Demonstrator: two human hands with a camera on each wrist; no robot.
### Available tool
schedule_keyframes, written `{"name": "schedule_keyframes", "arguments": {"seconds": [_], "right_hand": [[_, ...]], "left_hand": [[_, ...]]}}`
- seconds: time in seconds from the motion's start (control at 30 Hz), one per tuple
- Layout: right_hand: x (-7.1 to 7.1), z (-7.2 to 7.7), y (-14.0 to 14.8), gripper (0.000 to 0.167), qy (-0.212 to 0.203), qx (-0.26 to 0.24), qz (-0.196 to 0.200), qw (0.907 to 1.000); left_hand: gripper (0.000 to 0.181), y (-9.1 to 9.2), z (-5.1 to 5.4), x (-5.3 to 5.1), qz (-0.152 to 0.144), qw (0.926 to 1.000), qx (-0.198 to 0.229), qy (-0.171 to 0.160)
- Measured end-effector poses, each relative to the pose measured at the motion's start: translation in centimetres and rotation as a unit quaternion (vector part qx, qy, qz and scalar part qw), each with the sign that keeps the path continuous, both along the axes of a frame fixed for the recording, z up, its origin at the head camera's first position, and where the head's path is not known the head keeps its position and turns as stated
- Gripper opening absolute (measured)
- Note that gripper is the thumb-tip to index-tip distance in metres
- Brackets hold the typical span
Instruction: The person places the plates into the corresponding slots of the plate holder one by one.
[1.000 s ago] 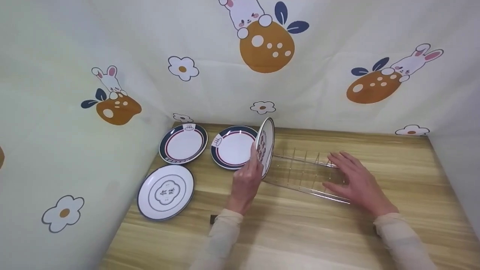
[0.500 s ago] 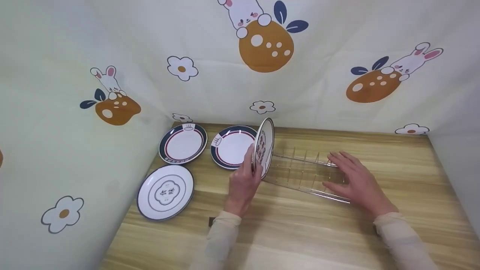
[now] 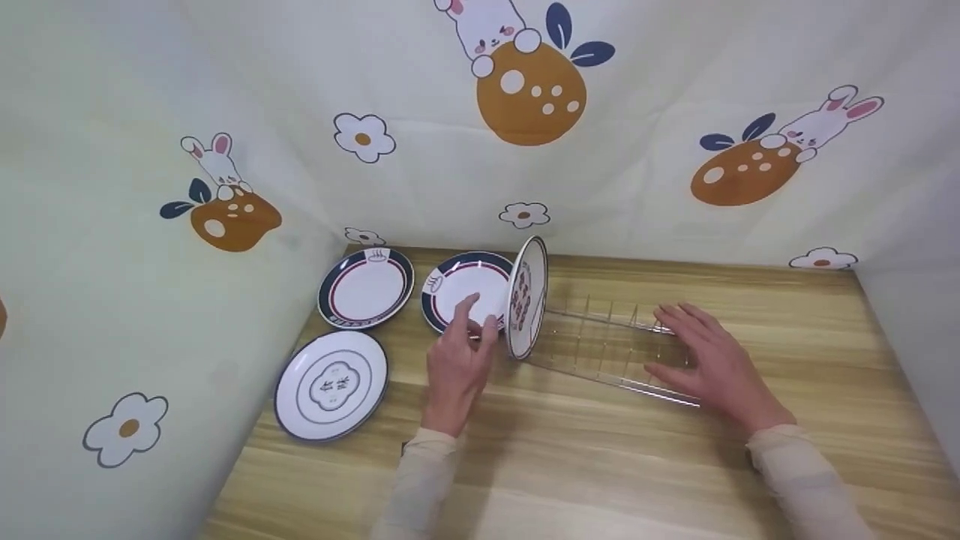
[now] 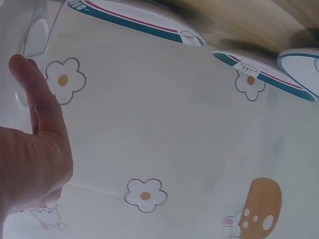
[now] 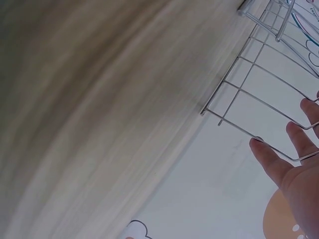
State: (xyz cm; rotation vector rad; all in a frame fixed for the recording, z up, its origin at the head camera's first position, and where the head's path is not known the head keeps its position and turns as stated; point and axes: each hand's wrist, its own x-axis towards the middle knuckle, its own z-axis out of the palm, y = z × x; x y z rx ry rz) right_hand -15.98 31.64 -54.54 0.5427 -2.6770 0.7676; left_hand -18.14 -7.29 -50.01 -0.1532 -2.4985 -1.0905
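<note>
A white plate with a red floral centre [image 3: 527,300] stands upright in the left end of a wire dish rack [image 3: 622,319]. My left hand [image 3: 459,367] is just left of it, fingers loosely bent and holding nothing. In the left wrist view the left hand [image 4: 42,134] shows bare against the patterned cloth. At the rack's right end, my right hand [image 3: 716,367] holds the frame, thumb on the near side and fingers on the far side. The right wrist view shows the right hand's fingers [image 5: 271,159] against the rack's wires [image 5: 249,89].
Behind the left hand lies a blue-rimmed plate [image 3: 469,289], partly hidden by it and the upright plate. Another blue-rimmed plate [image 3: 367,289] rests at the back left corner. In front of that is a white plate with a grey emblem [image 3: 330,412]. Patterned cloth [image 3: 435,180] walls the wooden table.
My left hand has let go of the upright plate and drawn back to the left and toward me. The plate stays standing in the rack. My right hand has not moved.
</note>
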Motion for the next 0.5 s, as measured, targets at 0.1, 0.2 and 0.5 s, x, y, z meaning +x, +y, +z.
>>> {"name": "schedule_keyframes", "arguments": {"seconds": [0.1, 0.2, 0.5], "right_hand": [[-0.1, 0.1, -0.1, 0.082, 0.002, 0.0, 0.0, 1.0], [0.0, 0.1, -0.1, 0.082, 0.002, 0.002, 0.0, 1.0], [-0.1, -0.1, -0.1, 0.083, -0.001, 0.005, -0.002, 1.0]], "left_hand": [[0.05, -2.3, 0.8, -0.1, 0.06, 0.9978, 0.006, -0.026], [0.052, -5.3, 1.4, -0.3, 0.122, 0.9915, 0.013, -0.043], [0.072, -15.1, 2.6, 0.6, 0.259, 0.9628, 0.025, -0.074]]}}
